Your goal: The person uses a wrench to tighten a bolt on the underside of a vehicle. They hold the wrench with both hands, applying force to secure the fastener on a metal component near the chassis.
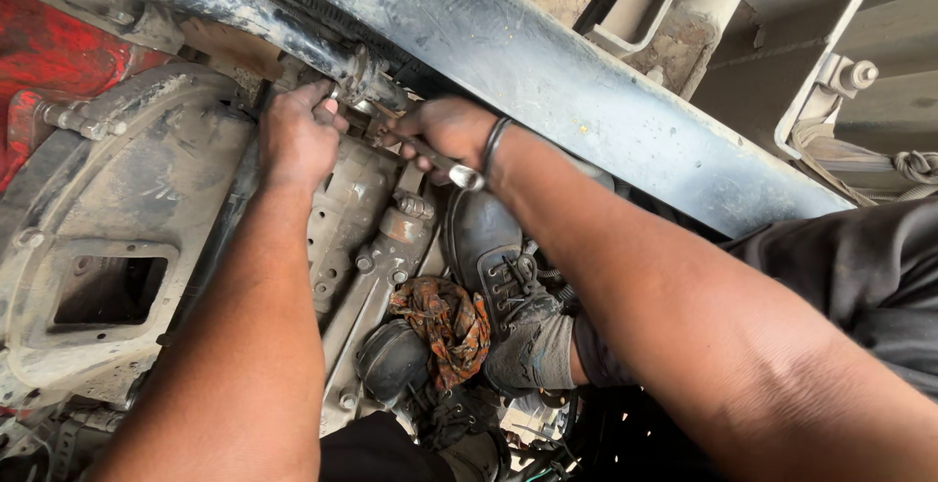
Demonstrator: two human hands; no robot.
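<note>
1. joint (363, 86) on the dark pipe (244, 15), just under the grey beam (586, 101); fastener there looks seated, not yet off, judging by the tool on it.
2. wrench (435, 160) angled down from the joint, other end hidden at the fitting.
3. right hand (445, 130) closed around the wrench, just right of the joint.
4. left hand (298, 135) curled tight on the joint, left side; whether holding a second tool, cannot tell.
5. housing (117, 199) below left of the joint; boot (498, 267) and rag (449, 321) well below.
</note>
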